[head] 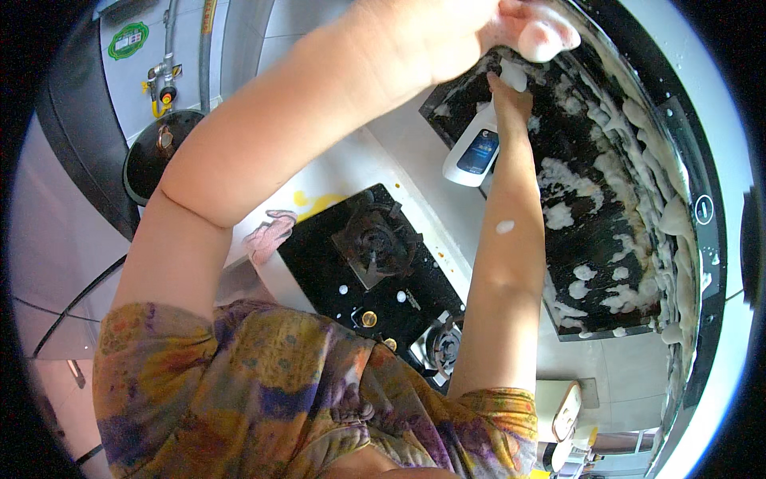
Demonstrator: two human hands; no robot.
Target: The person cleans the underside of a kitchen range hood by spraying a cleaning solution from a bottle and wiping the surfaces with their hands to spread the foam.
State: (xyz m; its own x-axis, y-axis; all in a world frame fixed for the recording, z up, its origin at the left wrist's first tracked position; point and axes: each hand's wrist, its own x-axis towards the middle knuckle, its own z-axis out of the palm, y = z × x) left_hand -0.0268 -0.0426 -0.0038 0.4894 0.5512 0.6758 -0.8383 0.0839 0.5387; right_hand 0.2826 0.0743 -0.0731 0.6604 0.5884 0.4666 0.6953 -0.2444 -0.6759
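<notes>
My right hand (512, 106) grips a white plastic bottle (470, 157) with a dark blue label, near its top. Beyond it, my left hand (520, 30) is at the top edge of the picture, its fingers covered in white foam; whether it holds anything is hidden. Both hands are by a black range hood panel (568, 227), which has streaks and clumps of foam, thickest along its right edge. A spot of foam lies on my right forearm. Below the arms is a black gas cooktop (323, 257) with a few drops of foam.
A burner (378, 242) is between my arms and another (444, 348) lies close to my right arm. A pink crumpled cloth or sticker (272, 235) is left of the cooktop. A dark round bin or pot (143, 161) stands under pipes with a yellow valve (146, 88).
</notes>
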